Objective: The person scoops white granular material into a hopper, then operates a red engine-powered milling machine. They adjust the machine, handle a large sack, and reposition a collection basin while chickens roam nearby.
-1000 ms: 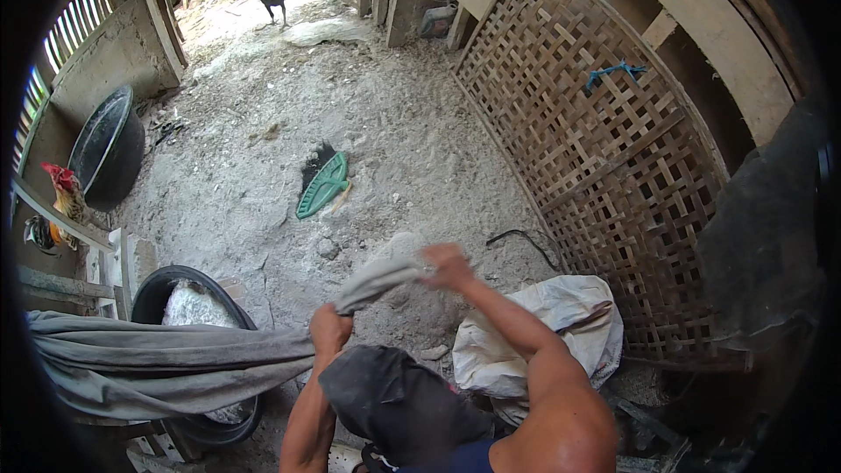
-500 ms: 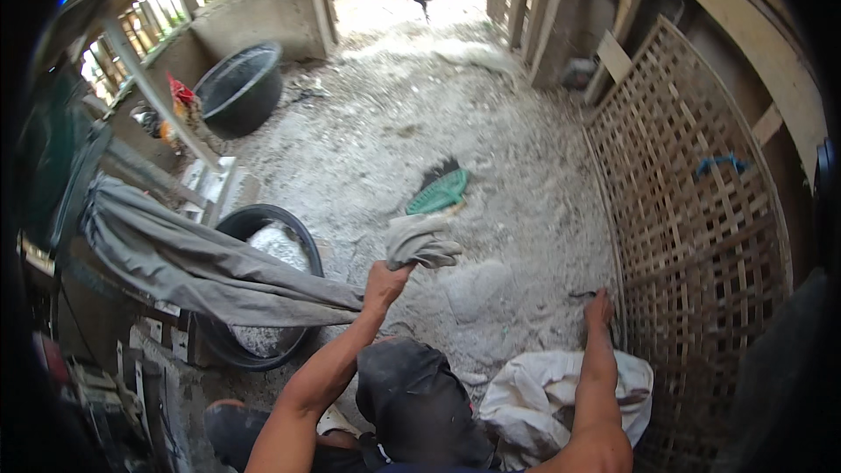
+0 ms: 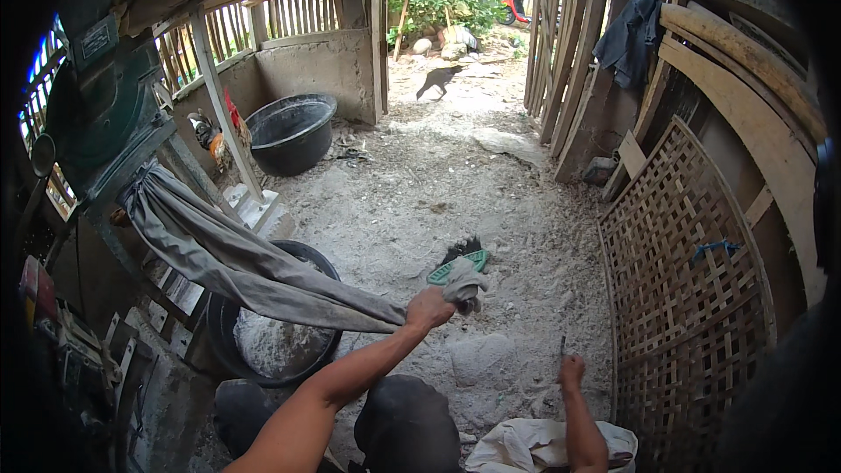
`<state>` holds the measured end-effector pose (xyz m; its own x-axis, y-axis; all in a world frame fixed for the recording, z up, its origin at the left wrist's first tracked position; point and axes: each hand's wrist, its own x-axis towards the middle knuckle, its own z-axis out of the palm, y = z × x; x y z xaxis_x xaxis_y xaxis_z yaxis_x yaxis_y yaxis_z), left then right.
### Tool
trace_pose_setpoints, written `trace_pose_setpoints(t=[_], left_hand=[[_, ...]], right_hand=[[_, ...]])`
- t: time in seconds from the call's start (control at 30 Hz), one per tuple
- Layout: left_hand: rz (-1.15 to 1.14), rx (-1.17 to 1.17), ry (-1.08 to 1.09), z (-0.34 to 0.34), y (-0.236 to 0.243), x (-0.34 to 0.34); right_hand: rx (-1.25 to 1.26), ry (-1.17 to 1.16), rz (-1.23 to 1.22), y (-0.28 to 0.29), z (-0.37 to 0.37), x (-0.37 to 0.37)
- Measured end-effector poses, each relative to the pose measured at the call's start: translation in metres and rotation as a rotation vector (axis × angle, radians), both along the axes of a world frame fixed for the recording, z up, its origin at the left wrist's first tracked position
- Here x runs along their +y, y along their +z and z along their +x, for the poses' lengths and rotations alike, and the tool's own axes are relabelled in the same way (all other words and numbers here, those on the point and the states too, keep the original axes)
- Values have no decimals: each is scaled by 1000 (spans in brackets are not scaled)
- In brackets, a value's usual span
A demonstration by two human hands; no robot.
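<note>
My left hand [image 3: 429, 308] is closed around the gathered lower end of a long grey cloth sleeve [image 3: 263, 276]; a bunched tip sticks out beyond my fist. The sleeve slopes down from a dark green machine [image 3: 109, 109] at left, across a black tub [image 3: 331, 352] holding pale powder [image 3: 279, 346]. My right hand [image 3: 571, 370], lower right, is closed on a thin dark strip [image 3: 563, 345] that points upward; its kind is unclear. Below that arm lies a white sack [image 3: 508, 447].
A green slatted plastic piece [image 3: 442, 275] with dark bristles lies on the powdery floor. A woven lattice panel [image 3: 683, 280] leans at right. Another black tub [image 3: 296, 158] and a rooster [image 3: 229, 131] are at far left. A dark bird [image 3: 438, 81] stands near the doorway.
The view has tilted up, showing more of the doorway. My right hand has moved away from the lattice panel, and the strip now points up. My left hand keeps its grip on the sleeve.
</note>
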<state>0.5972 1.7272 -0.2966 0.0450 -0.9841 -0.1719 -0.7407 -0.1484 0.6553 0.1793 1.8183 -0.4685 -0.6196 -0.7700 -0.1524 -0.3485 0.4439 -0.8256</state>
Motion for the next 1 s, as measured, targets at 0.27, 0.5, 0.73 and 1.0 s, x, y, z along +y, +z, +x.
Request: trace_pose_setpoints(t=[0.27, 0.5, 0.73, 1.0], left_hand=[[106, 218, -77, -2, 31, -22], [-133, 15, -425, 26, 13, -24], [-241, -389, -673, 59, 27, -28], [-424, -475, -751, 67, 84, 18]], right_hand=[[-960, 238, -170, 122, 264, -36], [-960, 330, -250, 153, 294, -27], [-314, 839, -67, 196, 243, 25], [908, 1166, -834, 319, 241, -83]])
